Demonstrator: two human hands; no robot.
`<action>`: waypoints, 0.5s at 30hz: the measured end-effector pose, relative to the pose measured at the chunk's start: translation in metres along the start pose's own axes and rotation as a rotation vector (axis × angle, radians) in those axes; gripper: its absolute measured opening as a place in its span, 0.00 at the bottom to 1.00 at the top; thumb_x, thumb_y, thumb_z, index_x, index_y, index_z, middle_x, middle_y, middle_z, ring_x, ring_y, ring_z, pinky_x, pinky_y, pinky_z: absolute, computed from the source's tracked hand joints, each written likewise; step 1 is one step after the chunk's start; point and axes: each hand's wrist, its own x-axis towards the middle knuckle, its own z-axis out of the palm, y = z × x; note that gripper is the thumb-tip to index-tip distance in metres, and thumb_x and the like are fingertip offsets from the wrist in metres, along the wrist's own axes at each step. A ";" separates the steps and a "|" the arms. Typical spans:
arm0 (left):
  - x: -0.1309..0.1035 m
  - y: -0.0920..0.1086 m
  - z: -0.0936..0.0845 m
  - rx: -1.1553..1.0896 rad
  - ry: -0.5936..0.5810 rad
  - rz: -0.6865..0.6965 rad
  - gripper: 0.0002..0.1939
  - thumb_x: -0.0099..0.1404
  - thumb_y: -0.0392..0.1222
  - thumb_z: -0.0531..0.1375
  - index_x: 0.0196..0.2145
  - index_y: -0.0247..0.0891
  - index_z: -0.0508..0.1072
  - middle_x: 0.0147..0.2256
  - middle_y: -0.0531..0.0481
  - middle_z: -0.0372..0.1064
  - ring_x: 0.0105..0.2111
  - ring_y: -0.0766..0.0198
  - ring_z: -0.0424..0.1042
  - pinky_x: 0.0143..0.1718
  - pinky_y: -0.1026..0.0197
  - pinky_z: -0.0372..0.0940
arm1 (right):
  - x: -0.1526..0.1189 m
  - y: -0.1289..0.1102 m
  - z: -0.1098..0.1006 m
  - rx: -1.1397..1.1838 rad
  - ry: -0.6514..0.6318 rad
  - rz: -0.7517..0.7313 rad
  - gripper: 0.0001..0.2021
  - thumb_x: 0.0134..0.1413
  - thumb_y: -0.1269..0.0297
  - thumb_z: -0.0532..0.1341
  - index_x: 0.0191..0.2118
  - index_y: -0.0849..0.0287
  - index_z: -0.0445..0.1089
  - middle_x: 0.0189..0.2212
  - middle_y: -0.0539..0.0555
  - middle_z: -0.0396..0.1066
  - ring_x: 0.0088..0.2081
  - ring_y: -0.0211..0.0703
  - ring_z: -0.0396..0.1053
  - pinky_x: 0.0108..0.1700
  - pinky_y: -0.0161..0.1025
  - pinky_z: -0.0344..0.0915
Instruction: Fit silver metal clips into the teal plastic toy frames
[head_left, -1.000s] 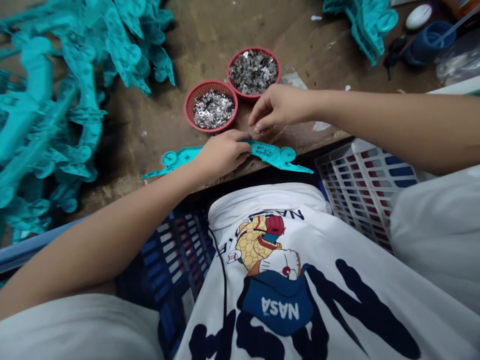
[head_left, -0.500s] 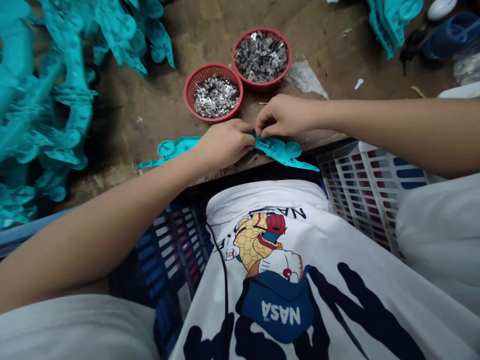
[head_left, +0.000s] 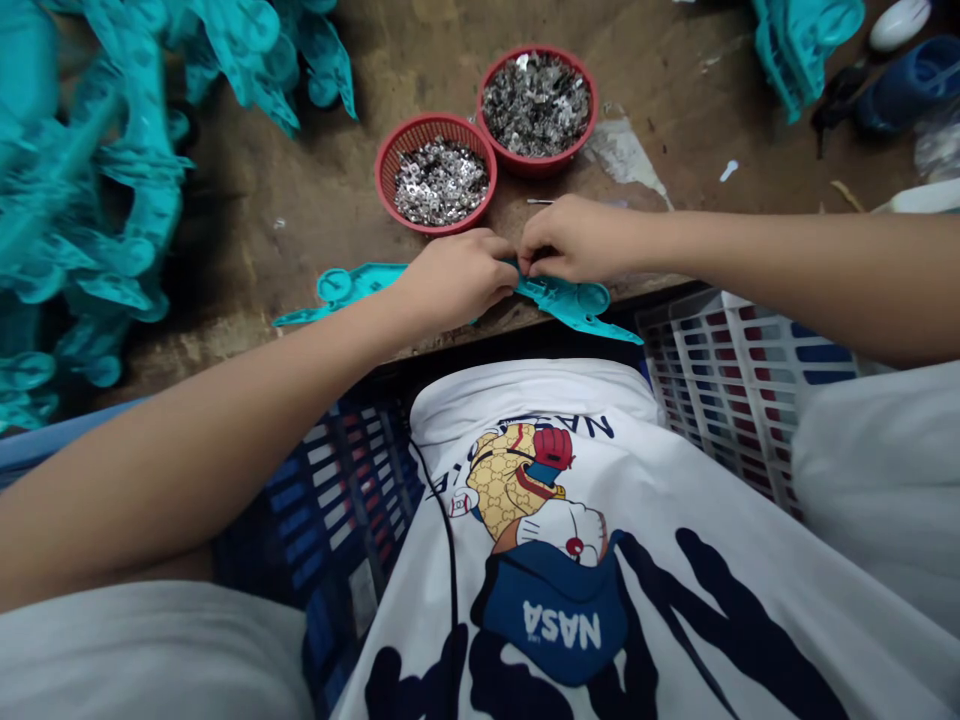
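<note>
A long turquoise plastic part (head_left: 581,305) lies along the front edge of the wooden table, with a round cup shape near each end. My left hand (head_left: 461,278) is closed over its middle and hides that stretch. Close beside it, my right hand (head_left: 574,240) pinches its thumb and forefinger together at the part's upper edge; whatever is between those fingertips is too small or hidden to make out. Behind my hands stand a red basket (head_left: 384,180) of small shiny metal pieces and a second red basket (head_left: 592,115) of greyish metal clips.
Turquoise parts (head_left: 142,200) are heaped at the left, and another turquoise piece (head_left: 799,50) lies at the back right near a blue cup (head_left: 907,85). A white crate (head_left: 739,350) and a blue crate (head_left: 330,500) sit below the table edge.
The view has shifted slightly. Both hands stay at the middle of the turquoise part, the right still pinching beside the left.
</note>
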 end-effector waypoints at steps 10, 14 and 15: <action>0.000 -0.007 0.014 -0.086 0.054 -0.064 0.16 0.80 0.41 0.64 0.49 0.44 0.96 0.51 0.38 0.87 0.62 0.37 0.85 0.67 0.37 0.80 | -0.010 -0.038 0.000 -0.318 -0.049 -0.104 0.12 0.69 0.81 0.71 0.36 0.57 0.77 0.42 0.59 0.86 0.60 0.67 0.87 0.70 0.58 0.81; 0.000 -0.007 0.014 -0.106 0.041 -0.061 0.17 0.81 0.42 0.64 0.51 0.45 0.96 0.51 0.38 0.87 0.63 0.36 0.85 0.69 0.35 0.79 | -0.006 -0.030 0.004 -0.119 -0.010 -0.026 0.17 0.64 0.80 0.73 0.30 0.54 0.71 0.40 0.60 0.85 0.61 0.66 0.87 0.75 0.57 0.78; 0.000 -0.006 0.012 -0.105 0.033 -0.057 0.18 0.82 0.42 0.63 0.51 0.45 0.96 0.52 0.38 0.87 0.63 0.36 0.85 0.69 0.36 0.79 | -0.005 -0.027 0.003 -0.023 -0.009 -0.011 0.17 0.63 0.79 0.74 0.29 0.54 0.71 0.41 0.59 0.86 0.60 0.65 0.87 0.76 0.56 0.77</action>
